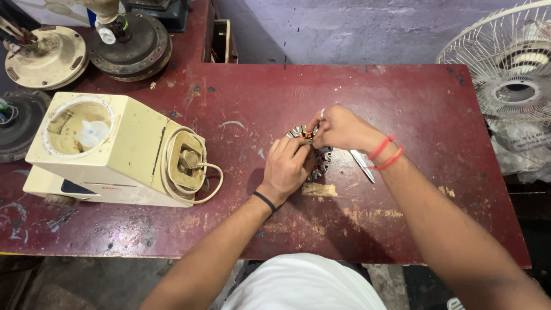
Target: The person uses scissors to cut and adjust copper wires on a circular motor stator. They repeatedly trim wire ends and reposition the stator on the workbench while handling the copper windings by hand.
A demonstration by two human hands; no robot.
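Note:
A round metal motor stator (322, 159) with toothed slots and a bit of copper winding lies on the dark red table (402, 115). My left hand (288, 166), a black band at its wrist, rests on top of the stator and holds it down. My right hand (342, 128), with red bands at the wrist and a ring on one finger, pinches at the stator's far edge where the copper wire (307, 135) shows. Most of the stator is hidden under both hands.
A cream mixer-grinder base (109, 149) lies on its side at the left, cord wound around its bottom. A metal blade-like tool (363, 165) lies right of the stator. Fan motor housings (131, 40) sit at the far left corner. A white fan guard (508, 63) stands right.

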